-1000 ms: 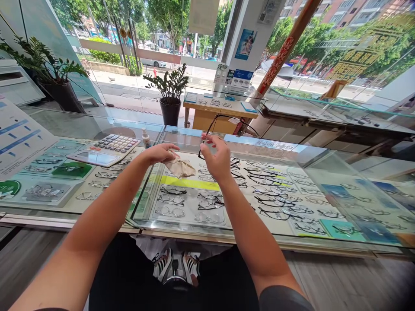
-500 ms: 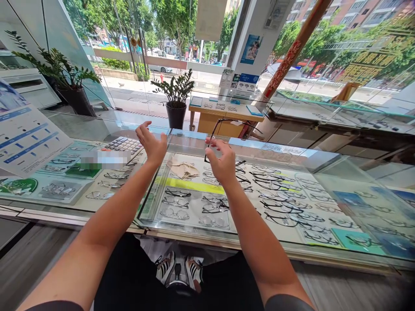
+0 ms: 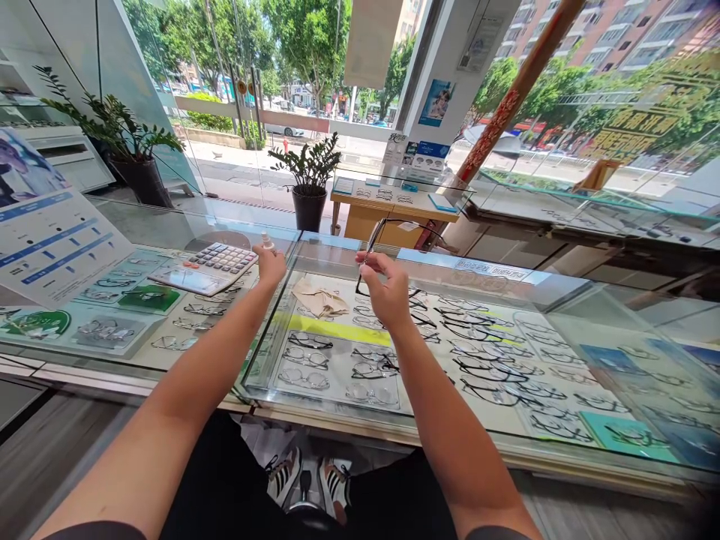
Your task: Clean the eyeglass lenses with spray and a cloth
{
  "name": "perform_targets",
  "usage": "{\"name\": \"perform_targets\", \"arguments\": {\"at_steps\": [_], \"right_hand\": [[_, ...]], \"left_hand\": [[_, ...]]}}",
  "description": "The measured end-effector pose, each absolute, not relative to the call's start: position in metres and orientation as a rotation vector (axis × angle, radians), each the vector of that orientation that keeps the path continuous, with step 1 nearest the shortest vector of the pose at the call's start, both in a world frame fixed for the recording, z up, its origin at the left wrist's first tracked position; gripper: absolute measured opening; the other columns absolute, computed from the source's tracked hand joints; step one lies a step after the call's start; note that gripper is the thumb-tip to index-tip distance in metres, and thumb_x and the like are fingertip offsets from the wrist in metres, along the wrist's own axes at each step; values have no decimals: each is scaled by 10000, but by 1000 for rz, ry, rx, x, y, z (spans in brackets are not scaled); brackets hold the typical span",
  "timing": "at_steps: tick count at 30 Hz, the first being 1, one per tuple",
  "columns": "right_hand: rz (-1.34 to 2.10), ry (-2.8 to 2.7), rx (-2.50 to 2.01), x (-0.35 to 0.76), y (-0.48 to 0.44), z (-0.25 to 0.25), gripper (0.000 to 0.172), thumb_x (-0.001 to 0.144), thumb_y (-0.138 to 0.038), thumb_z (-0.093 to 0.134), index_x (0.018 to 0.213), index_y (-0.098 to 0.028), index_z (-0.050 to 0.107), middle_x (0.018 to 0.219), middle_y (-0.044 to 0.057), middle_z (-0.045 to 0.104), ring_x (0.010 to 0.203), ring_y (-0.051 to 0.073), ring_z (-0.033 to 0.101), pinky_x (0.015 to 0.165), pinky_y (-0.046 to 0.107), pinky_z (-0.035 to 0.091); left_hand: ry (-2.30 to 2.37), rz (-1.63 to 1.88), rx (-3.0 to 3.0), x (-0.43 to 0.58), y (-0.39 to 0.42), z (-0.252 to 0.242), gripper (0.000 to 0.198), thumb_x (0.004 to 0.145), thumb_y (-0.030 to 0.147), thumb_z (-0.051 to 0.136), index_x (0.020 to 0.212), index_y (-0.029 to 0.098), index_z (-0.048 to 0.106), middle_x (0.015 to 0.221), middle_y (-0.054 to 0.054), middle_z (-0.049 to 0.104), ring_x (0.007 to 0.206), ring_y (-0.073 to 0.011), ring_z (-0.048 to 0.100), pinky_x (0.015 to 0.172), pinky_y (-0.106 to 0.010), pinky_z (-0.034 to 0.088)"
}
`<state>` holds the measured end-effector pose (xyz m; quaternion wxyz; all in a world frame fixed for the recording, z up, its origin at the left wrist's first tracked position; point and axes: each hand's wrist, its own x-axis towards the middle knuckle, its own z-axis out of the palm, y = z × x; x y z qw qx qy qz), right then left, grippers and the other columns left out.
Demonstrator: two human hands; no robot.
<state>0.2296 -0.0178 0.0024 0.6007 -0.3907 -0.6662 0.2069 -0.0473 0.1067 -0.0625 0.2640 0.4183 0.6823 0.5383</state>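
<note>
My left hand (image 3: 271, 267) is closed around a small spray bottle (image 3: 267, 240), whose pale nozzle pokes out above the fingers; its body is mostly hidden. In my right hand (image 3: 388, 283) a pair of dark-framed eyeglasses (image 3: 361, 279) is pinched between thumb and fingers, raised above the glass counter with a temple reaching back to the right. Between the two hands a crumpled beige cloth (image 3: 320, 298) lies on the counter.
A calculator (image 3: 219, 259) lies left of my left hand. Several eyeglass frames (image 3: 495, 341) fill the glass display counter (image 3: 337, 411). A printed leaflet (image 3: 61, 240) stands at the left. Beyond the counter are a potted plant (image 3: 308, 202) and a small wooden table (image 3: 365, 223).
My left hand, open before, has closed around the spray bottle and come slightly down. The eyeglasses stay in my right hand, tilted a little differently. The view has shifted slightly.
</note>
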Motion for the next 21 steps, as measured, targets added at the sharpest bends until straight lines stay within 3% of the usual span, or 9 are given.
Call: {"name": "perform_targets", "arguments": {"at_steps": [7, 13, 14, 18, 21], "right_hand": [[601, -1568, -896, 230, -15, -1, 328, 1028, -441, 628, 1209, -223, 792, 1274, 121, 847, 1102, 275, 813, 1058, 498, 636], [662, -1607, -900, 230, -14, -1, 352, 1033, -462, 617, 1235, -222, 775, 1258, 114, 843, 1093, 265, 801, 1053, 493, 622], [684, -1612, -895, 231, -14, -1, 353, 1032, -463, 614, 1230, -218, 774, 1252, 113, 840, 1073, 259, 802, 1040, 487, 627], [841, -1621, -867, 231, -15, 1, 369, 1040, -489, 603, 1233, -219, 764, 1215, 97, 825, 1012, 241, 820, 1003, 457, 644], [939, -1638, -848, 231, -17, 2, 389, 1039, -511, 615, 1257, -220, 754, 1202, 92, 819, 1011, 237, 823, 977, 435, 642]], "left_hand": [[1465, 1618, 1207, -27, 94, -37, 372, 935, 243, 701, 1212, 280, 457, 1209, -56, 656, 1004, -171, 681, 767, -252, 582], [1128, 1523, 1179, -9, 66, -4, 245, 893, 387, 715, 1055, 245, 600, 857, 7, 595, 736, -132, 589, 588, -214, 452], [1044, 1472, 1149, -8, 61, 1, 269, 905, 465, 719, 982, 234, 604, 795, 9, 569, 679, -127, 557, 543, -219, 412], [766, 1223, 1067, -8, 46, 16, 674, 917, 882, 604, 767, 227, 565, 613, 14, 450, 530, -116, 441, 448, -243, 287], [666, 1095, 1049, -9, 39, 23, 846, 866, 1054, 458, 659, 236, 508, 532, 19, 364, 458, -119, 392, 426, -272, 261]]}}
